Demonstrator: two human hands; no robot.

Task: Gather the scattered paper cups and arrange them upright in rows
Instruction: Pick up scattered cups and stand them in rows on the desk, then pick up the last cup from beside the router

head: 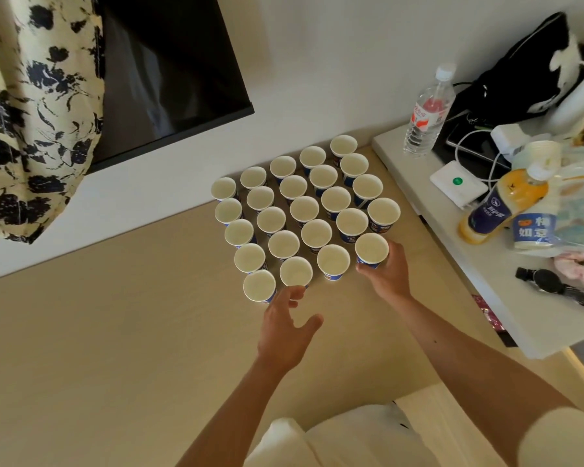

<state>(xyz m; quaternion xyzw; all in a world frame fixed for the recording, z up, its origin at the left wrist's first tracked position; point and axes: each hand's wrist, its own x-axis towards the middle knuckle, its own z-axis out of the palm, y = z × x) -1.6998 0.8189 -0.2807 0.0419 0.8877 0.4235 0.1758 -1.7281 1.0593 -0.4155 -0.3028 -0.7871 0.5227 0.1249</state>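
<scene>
Several white paper cups with blue print stand upright in a tight grid of rows (304,210) on the beige table (98,332), near the wall. My right hand (386,273) grips the cup at the grid's near right corner (371,248), fingers curled round its side. My left hand (289,323) hovers with spread, relaxed fingers just in front of the near row, its fingertips close to the near left cup (259,286) and the cup beside it (295,272). It holds nothing.
A raised white shelf (452,251) on the right carries a water bottle (427,112), a juice bottle (504,203), a white box with cables (457,183), a watch (553,286) and bags. A dark screen (169,72) and patterned cloth (31,106) hang at the back left.
</scene>
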